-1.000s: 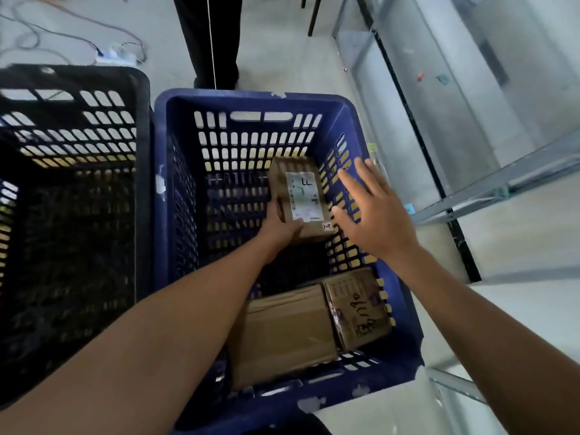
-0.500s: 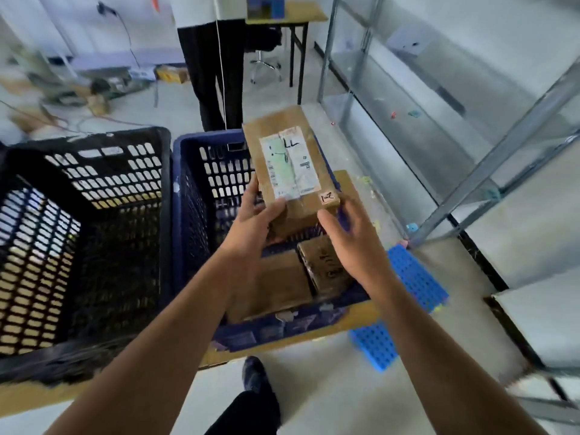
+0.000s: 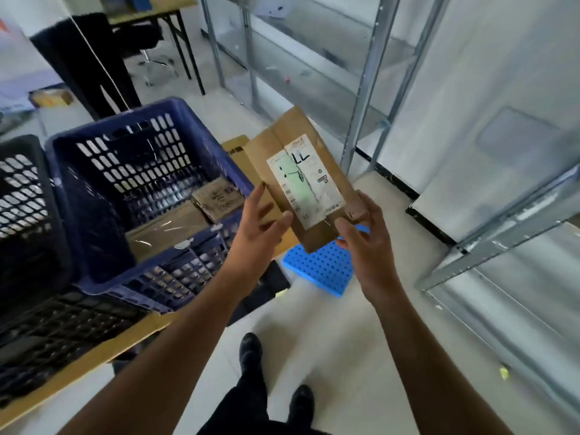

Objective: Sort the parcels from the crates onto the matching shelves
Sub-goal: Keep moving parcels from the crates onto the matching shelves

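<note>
1. A worker holds a cardboard parcel in mid-air between the blue crate and the steel shelving, above a blue perforated mat on the floor.
2. The right hand pinches the near right corner, thumb on top. The left hand takes the left edge with its thumb over the face. Its fingers are blurred and look only loosely closed.
3. The parcel looks light and stiff: a small taped carton held flat without sagging, so a grip on opposite edges should carry it. The tape strip may be slick under the fingers.
4. The white-and-green label faces up, hand-marked "LL" (presumably the shelf code), and is best kept uncovered.
5. By count:
   - one parcel in hand
   - two in the blue crate, a large flat parcel and a smaller parcel lying against it
   - two crates, the blue one and a black crate just beside it, its inside too dark to count
</note>
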Motion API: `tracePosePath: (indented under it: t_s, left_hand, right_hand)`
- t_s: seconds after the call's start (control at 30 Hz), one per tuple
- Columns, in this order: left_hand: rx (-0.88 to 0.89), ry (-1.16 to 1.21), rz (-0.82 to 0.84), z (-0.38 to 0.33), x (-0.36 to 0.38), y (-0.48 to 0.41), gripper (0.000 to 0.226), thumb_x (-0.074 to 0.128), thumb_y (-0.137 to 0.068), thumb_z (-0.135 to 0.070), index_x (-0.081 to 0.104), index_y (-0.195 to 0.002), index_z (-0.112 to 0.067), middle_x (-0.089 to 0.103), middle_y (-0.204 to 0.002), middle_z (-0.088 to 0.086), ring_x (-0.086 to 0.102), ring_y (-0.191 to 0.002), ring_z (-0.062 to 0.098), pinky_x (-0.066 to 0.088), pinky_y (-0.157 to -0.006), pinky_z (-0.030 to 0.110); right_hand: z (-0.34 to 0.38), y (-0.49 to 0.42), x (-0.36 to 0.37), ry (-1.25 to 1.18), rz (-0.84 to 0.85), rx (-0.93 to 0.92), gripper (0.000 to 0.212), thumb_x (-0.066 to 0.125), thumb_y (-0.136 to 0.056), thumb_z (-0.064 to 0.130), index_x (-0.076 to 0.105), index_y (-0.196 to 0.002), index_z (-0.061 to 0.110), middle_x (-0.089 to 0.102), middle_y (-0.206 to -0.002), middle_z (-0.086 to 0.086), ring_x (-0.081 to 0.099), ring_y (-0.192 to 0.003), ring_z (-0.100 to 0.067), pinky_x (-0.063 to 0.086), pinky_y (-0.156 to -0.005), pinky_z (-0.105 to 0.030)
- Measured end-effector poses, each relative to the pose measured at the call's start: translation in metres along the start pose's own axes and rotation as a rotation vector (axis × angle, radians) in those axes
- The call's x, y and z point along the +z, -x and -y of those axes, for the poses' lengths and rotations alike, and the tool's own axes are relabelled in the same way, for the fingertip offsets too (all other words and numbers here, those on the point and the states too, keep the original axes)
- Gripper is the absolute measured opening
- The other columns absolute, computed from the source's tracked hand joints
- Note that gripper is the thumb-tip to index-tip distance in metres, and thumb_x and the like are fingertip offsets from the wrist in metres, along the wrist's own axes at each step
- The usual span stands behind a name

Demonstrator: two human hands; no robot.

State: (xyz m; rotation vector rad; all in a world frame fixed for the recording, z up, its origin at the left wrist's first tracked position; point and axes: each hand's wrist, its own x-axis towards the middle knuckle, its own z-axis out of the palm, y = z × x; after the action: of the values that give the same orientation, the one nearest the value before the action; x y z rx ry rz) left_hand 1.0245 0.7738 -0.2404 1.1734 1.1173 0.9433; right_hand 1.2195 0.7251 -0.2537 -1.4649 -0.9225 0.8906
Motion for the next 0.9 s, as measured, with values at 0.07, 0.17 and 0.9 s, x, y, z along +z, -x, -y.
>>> tracePosePath:
  t_s: [0.07, 0.17, 0.9]
  left_hand:
    - [0.025, -0.210, -0.029, 0.011, 0.008, 0.005, 0.071, 0.063, -0.085, -0.059, 0.044, -0.148, -0.035, 0.058, -0.142, -0.002, 0.062, -0.123, 0.013, 0.053, -0.104, 0.049]
    - [0.183, -0.475, 0.064, 0.032, 0.018, 0.005, 0.056, 0.057, -0.088, -0.061, 0.056, -0.136, -0.032, 0.061, -0.132, -0.004, 0.061, -0.120, 0.010, 0.053, -0.102, 0.044]
    - [-0.155, -0.757, 1.276, 0.131, 0.106, -0.017, 0.072, 0.055, -0.076, -0.084, 0.036, -0.142, -0.064, 0.072, -0.109, -0.013, 0.075, -0.091, 0.008, 0.064, -0.081, 0.041]
  right_hand:
    - [-0.021, 0.011, -0.040, 0.039, -0.025, 0.058, 0.054, 0.071, -0.083, 0.029, 0.059, -0.133, 0.045, 0.071, -0.116, 0.019, 0.073, -0.101, -0.021, 0.057, -0.099, -0.054]
    - [-0.053, 0.036, -0.088, 0.189, -0.009, 0.148, 0.051, 0.071, -0.081, 0.029, 0.059, -0.127, 0.047, 0.069, -0.114, 0.012, 0.070, -0.092, -0.026, 0.057, -0.093, -0.059]
    - [-0.081, 0.140, -0.139, 0.304, -0.196, 0.619, 0.073, 0.074, -0.095, 0.043, 0.033, -0.156, 0.045, 0.039, -0.161, -0.007, 0.056, -0.133, -0.026, 0.056, -0.098, -0.044]
